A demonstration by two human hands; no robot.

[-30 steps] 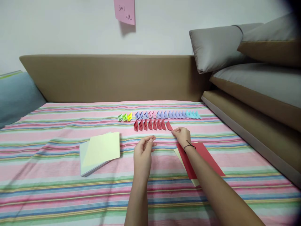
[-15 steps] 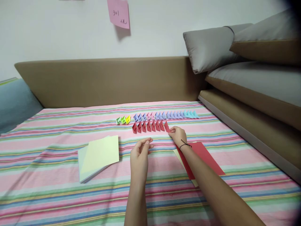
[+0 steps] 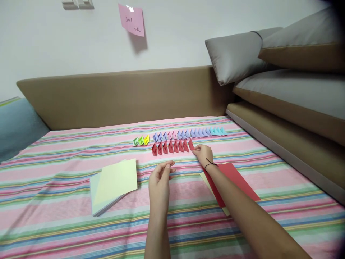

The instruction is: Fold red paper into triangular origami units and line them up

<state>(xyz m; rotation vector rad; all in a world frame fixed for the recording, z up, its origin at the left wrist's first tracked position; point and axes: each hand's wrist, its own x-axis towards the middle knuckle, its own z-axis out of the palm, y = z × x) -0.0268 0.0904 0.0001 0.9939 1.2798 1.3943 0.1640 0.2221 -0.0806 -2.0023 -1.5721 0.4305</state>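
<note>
My right hand (image 3: 203,154) pinches the lower edge of a red paper boat (image 3: 191,144) at the right end of a row of several red paper boats (image 3: 170,146). Its wrist wears a thin black cord, and the forearm passes over red paper sheets (image 3: 237,180). My left hand (image 3: 161,174) hovers over the cloth below that row, holding nothing, its fingers loosely curved and apart. Behind the red row runs a line of blue, pink, purple and turquoise paper boats (image 3: 184,134). Three green and yellow paper boats (image 3: 141,140) stand left of that line.
A stack of pale yellow and whitish paper (image 3: 115,183) lies on the striped cloth (image 3: 67,201) at left. Grey cushions (image 3: 293,86) are piled at right. A brown backrest (image 3: 121,97) borders the back, and a blue cushion (image 3: 21,126) sits far left.
The view has tilted slightly upward. My right hand stays at the end red boat, which now stands in line with the row. My left hand has barely moved.
</note>
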